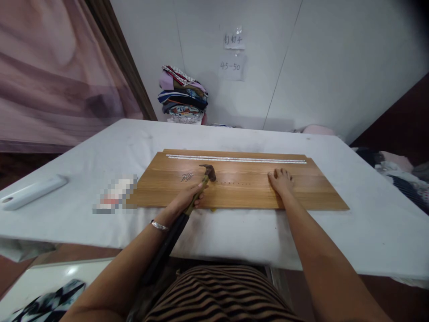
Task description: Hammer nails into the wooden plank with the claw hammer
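My left hand [189,197] is closed round the upper handle of a claw hammer [208,173], its dark grip slanting down towards my body. The hammer's head rests on or just above a wooden board [241,197]; I cannot tell which. To the right of the head runs a row of small dark nail heads or holes [237,183] in the board. A small pile of nails [187,177] lies left of the hammer. My right hand [282,180] lies on the board's right part with its fingers spread, holding nothing.
Two white strips [234,159] run along the board's far side. On the white-covered table [254,237] are a blurred-out item [115,193] and a white long object [33,191] at left. Folded cloths [183,96] are stacked by the wall behind.
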Available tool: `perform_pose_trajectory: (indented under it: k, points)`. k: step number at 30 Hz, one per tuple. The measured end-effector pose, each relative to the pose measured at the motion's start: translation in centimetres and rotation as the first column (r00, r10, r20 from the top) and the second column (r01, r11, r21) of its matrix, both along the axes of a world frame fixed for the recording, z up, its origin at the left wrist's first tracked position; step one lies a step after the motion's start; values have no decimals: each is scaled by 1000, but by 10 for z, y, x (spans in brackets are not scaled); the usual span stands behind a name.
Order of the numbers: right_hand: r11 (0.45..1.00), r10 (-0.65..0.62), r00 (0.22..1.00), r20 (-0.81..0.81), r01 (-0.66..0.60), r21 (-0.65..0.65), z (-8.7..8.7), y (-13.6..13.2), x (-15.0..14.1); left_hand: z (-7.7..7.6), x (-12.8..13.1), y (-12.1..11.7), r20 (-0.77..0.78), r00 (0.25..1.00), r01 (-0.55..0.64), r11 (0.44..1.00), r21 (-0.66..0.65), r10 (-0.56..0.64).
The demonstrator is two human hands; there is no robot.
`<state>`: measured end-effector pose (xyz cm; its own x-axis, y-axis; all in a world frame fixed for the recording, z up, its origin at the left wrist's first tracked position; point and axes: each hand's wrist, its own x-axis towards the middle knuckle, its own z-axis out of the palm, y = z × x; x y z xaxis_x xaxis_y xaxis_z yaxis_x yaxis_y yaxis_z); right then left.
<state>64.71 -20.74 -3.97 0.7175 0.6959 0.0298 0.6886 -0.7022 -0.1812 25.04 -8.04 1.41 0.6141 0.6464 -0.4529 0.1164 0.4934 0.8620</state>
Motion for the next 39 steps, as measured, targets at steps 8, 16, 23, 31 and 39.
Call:
perform_pose_trajectory:
  k: [8, 16, 23, 31, 39]
  points:
    - [1000, -15, 1000, -12, 15, -24, 3, 1, -2, 1, 2, -1, 2, 1000, 7, 1000, 9, -7]
    - [1000, -12, 1000, -17, 12, -18, 3, 0, -3, 8, 2, -2, 10, 1000, 10, 1000, 16, -10]
    - [1000, 2, 1000, 2, -2, -31, 1, 0, -1, 6, 4, -1, -27, 1000, -1, 1000, 2, 1]
    - [1000, -8, 1000, -9, 7, -19, 1, 1, -1, 5, 2, 0, 9, 1000, 7, 1000, 12, -7]
    - [999, -14, 1000, -2, 14, -35, 0, 2, 0, 3, 1, 1, 18, 1000, 17, 1000, 6, -17]
